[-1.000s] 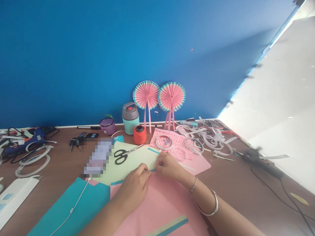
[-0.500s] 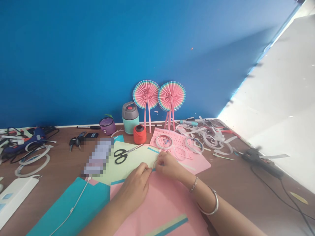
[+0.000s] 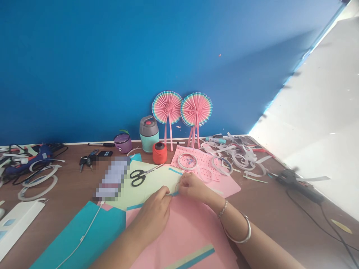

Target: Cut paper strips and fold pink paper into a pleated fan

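Note:
A large pink paper sheet [image 3: 193,228] with blue and pale-yellow edging lies under both hands. My left hand [image 3: 155,211] rests on its far edge, thumb and index finger closed together on the blue border [image 3: 175,193]. Just to the right, my right hand [image 3: 192,188] is curled in a pinch. A thin curved rim, which looks like a narrow tape roll [image 3: 177,188], shows at its fingertips; the rest is hidden by the fingers. Beyond the hands a pale-green sheet [image 3: 151,175] carries black-handled scissors [image 3: 141,176].
Tape rolls [image 3: 187,161] lie on pink patterned paper [image 3: 204,155]. Behind stand two pleated paper fans [image 3: 196,108], a red thread spool [image 3: 159,154] and a mint flask [image 3: 149,142]. Left are a phone [image 3: 113,177] and teal paper [image 3: 81,235]; right, paper scraps [image 3: 244,157].
My right hand has shifted very slightly to the right, and a little more of the blue border shows between the hands. My left hand stays nearly in place.

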`<state>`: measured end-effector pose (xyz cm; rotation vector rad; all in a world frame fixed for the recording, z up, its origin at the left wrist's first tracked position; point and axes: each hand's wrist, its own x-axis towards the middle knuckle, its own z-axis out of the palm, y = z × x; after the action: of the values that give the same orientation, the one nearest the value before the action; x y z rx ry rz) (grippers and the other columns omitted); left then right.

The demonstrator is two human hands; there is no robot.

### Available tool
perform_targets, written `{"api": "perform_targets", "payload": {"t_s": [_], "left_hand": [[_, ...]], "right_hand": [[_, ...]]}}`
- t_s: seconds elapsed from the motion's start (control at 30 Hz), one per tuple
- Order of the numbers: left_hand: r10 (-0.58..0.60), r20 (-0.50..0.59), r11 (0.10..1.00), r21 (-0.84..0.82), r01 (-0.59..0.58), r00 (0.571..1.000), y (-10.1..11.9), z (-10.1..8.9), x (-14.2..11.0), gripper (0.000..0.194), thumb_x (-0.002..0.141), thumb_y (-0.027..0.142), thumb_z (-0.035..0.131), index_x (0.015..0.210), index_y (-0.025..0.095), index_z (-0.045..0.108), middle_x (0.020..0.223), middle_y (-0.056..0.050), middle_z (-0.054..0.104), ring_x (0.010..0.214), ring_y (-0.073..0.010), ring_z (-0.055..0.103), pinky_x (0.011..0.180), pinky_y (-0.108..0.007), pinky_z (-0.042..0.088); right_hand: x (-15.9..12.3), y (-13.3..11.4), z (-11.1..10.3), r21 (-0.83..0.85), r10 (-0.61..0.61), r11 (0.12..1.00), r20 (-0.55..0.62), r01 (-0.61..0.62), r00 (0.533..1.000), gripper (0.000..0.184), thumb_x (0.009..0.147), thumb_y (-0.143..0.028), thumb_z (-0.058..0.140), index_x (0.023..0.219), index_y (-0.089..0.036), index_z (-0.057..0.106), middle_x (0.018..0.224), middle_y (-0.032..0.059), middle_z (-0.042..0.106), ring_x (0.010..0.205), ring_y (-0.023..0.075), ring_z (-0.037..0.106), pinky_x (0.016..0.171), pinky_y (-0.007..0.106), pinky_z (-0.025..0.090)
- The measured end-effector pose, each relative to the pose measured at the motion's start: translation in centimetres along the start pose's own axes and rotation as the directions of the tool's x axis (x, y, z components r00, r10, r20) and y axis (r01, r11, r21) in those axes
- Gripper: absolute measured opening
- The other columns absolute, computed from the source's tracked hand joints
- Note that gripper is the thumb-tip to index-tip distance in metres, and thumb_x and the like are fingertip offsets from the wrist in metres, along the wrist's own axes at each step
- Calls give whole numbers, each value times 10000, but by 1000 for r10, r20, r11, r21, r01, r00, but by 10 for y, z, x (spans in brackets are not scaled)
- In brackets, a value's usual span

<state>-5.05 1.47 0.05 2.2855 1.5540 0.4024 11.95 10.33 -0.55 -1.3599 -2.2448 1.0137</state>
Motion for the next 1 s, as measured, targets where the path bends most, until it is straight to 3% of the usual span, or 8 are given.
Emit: {"api": "perform_targets", "payload": {"t_s": [0.4,0.6,0.8,1.0], "left_hand": [[-13,18,1000,2,13,1000,2,-2,0,298,836,17,319,802,170,573,933,-53,522,755,-165,551,689,-299,458],[-14,24,1000,-2,14,1000,1,-1,0,314,849,26,311,842,169,591,950,-55,524,775,-166,558,709,-302,462],[-12,28,1000,7,12,1000,1,-1,1,307,840,17,313,825,166,581,954,-55,522,769,-164,555,705,-304,461],[-9,28,1000,11,9,1000,2,-2,0,297,837,19,321,824,169,577,944,-50,521,769,-164,555,701,-301,461]], "right_hand": [[-1,-6,3,-82,66,994,-25,-68,997,192,619,-108,480,481,-169,363,665,14,465,759,166,437,648,262,341],[0,-2,2,7,50,999,12,-50,999,190,651,-135,484,484,-167,398,687,12,477,771,161,443,666,254,353],[-1,-6,3,-62,45,997,-8,-45,999,191,629,-102,477,474,-165,386,662,2,469,730,147,437,664,255,340],[-3,-6,5,-70,56,996,-41,-59,998,158,654,-128,484,512,-164,426,744,25,503,806,174,436,672,262,334]]}}
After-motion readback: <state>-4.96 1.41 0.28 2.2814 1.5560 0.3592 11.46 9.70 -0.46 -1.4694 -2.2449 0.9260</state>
